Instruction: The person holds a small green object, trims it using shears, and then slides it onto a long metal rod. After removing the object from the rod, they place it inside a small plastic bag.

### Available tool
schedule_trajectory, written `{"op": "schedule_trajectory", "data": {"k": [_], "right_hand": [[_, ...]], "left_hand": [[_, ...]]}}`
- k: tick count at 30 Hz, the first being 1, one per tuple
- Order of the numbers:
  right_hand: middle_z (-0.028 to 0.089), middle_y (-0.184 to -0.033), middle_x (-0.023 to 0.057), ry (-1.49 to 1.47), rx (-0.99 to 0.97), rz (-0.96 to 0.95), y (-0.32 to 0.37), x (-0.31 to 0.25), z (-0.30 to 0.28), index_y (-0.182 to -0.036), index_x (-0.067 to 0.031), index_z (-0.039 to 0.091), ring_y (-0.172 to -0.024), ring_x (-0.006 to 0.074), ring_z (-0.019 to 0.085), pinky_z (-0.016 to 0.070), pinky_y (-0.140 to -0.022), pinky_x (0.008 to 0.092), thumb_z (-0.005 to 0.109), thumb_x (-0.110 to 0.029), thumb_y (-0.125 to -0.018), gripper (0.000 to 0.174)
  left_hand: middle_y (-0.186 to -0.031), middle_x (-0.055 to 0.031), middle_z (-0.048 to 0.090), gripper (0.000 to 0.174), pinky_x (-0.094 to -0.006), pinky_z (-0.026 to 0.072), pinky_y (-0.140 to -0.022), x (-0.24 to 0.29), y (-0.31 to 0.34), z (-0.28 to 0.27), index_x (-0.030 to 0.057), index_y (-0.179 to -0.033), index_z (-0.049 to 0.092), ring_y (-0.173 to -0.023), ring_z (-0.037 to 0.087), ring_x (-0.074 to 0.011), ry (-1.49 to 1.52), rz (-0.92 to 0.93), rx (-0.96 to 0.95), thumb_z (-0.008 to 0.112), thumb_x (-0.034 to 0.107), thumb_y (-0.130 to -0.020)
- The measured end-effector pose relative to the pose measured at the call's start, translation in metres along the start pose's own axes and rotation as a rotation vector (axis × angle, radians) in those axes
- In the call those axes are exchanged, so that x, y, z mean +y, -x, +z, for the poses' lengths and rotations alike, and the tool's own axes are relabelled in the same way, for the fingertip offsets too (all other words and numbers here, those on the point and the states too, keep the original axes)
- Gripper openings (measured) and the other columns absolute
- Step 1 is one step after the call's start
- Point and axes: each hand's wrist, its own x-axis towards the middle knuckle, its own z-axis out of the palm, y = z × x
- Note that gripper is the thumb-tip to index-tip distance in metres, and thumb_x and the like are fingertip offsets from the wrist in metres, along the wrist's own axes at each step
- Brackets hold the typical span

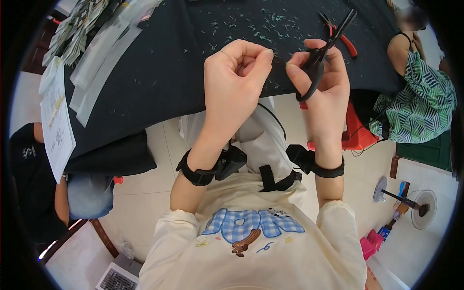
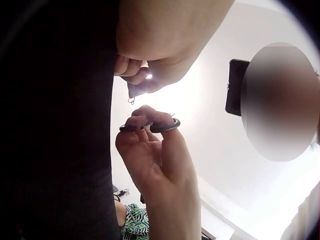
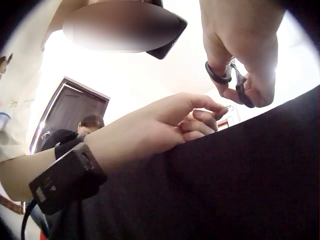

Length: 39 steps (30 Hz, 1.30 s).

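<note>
My left hand (image 1: 237,72) is held over the front edge of the black-covered table (image 1: 159,82), thumb and index finger pinching a tiny looped piece (image 2: 132,100), thin as thread or wire. What it is made of, I cannot tell. Beside it, my right hand (image 1: 326,82) holds black scissors (image 1: 316,65), with fingers and thumb through the handle loops. The scissor blades point up and away over the table in the head view. In the right wrist view the scissors (image 3: 235,82) stand close beyond the left fingertips.
Many small green clippings (image 1: 261,34) lie scattered on the cloth. Red-handled pliers (image 1: 349,46) lie behind the scissors. Clear plastic sleeves (image 1: 104,72), a stack of packets (image 1: 77,34) and a printed sheet (image 1: 58,125) are at the left. People sit at both sides.
</note>
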Motion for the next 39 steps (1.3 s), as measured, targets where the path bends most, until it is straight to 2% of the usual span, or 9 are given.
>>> {"op": "schedule_trajectory", "data": {"k": [6,9,16,25,28,30,34,38,39], "right_hand": [[0.059,-0.073,-0.0004,0.534,0.101,-0.294,-0.011,0.013,-0.018,-0.106,-0.0048,0.046,-0.070,0.0054,0.054,0.0372,-0.065,0.0189,0.065,-0.001,-0.072,0.039],[0.060,-0.073,0.0005,0.511,0.088,-0.131,-0.008,0.005,-0.014,-0.105,-0.0048,0.047,-0.071,0.0063,0.055,0.0377,-0.063,0.0193,0.067,-0.003,-0.073,0.037],[0.062,-0.071,0.0033,0.281,0.048,-0.247,-0.003,0.010,-0.001,-0.103,-0.0039,0.048,-0.071,0.0081,0.058,0.0429,-0.067,0.0201,0.065,-0.002,-0.075,0.033],[0.064,-0.073,0.0079,0.512,0.081,-0.266,-0.010,0.013,-0.008,-0.102,-0.0041,0.049,-0.067,0.0115,0.060,0.0436,-0.059,0.0205,0.064,0.000,-0.075,0.032],[0.065,-0.074,0.0069,0.656,0.079,-0.103,-0.011,0.008,-0.012,-0.104,-0.0052,0.049,-0.069,0.0119,0.060,0.0423,-0.059,0.0208,0.065,-0.001,-0.075,0.034],[0.064,-0.073,0.0069,0.608,0.071,-0.293,-0.015,0.012,-0.016,-0.105,-0.0053,0.050,-0.070,0.0122,0.060,0.0421,-0.059,0.0215,0.066,-0.002,-0.074,0.035],[0.063,-0.074,0.0113,0.727,0.085,-0.114,-0.017,0.005,-0.020,-0.101,-0.0036,0.053,-0.072,0.0163,0.062,0.0435,-0.060,0.0246,0.065,-0.001,-0.073,0.030],[0.065,-0.076,0.0047,0.850,-0.002,-0.209,-0.022,0.003,-0.029,-0.103,-0.0032,0.054,-0.077,0.0092,0.061,0.0431,-0.068,0.0193,0.064,-0.003,-0.077,0.028],[0.064,-0.075,0.0108,0.893,0.006,-0.201,-0.022,0.002,-0.032,-0.102,-0.0024,0.054,-0.077,0.0172,0.063,0.0448,-0.067,0.0239,0.061,0.001,-0.073,0.030]], "left_hand": [[-0.069,0.0009,0.059,0.010,-0.0141,0.0338,-0.051,-0.001,0.001,0.000,-0.0032,-0.084,0.063,-0.060,0.048,-0.0002,0.012,-0.002,-0.019,0.061,0.006,-0.082],[-0.062,0.0019,0.056,0.009,-0.0149,0.0335,-0.049,0.001,0.001,0.002,-0.0038,-0.081,0.062,-0.056,0.045,0.0003,0.011,0.011,-0.004,0.061,0.005,-0.081],[-0.053,0.0038,0.049,0.011,-0.0164,0.0325,-0.046,-0.003,-0.001,0.004,-0.0042,-0.074,0.061,-0.051,0.041,0.0004,0.001,0.044,0.018,0.061,0.006,-0.079],[-0.053,0.0037,0.049,0.010,-0.0165,0.0324,-0.046,-0.003,-0.001,0.004,-0.0040,-0.073,0.060,-0.051,0.041,0.0002,0.009,0.039,0.024,0.061,0.005,-0.078],[-0.054,0.0034,0.050,0.010,-0.0165,0.0329,-0.046,-0.001,-0.001,0.003,-0.0041,-0.074,0.060,-0.051,0.041,0.0001,0.012,0.025,0.011,0.061,0.005,-0.078],[-0.054,0.0032,0.051,0.010,-0.0166,0.0333,-0.046,0.000,-0.001,0.003,-0.0040,-0.074,0.060,-0.051,0.041,0.0000,-0.001,0.018,0.010,0.061,0.005,-0.078],[-0.055,0.0027,0.052,0.010,-0.0166,0.0344,-0.047,0.003,0.000,0.004,-0.0037,-0.074,0.060,-0.051,0.042,-0.0001,-0.007,-0.005,0.010,0.061,0.005,-0.078],[-0.055,0.0029,0.051,0.010,-0.0165,0.0347,-0.047,0.002,0.000,0.004,-0.0035,-0.073,0.060,-0.051,0.042,-0.0001,-0.019,0.000,0.006,0.061,0.005,-0.079],[-0.054,0.0031,0.051,0.010,-0.0165,0.0347,-0.047,0.002,0.000,0.004,-0.0034,-0.073,0.060,-0.051,0.042,0.0000,-0.012,-0.007,0.005,0.061,0.005,-0.079]]}}
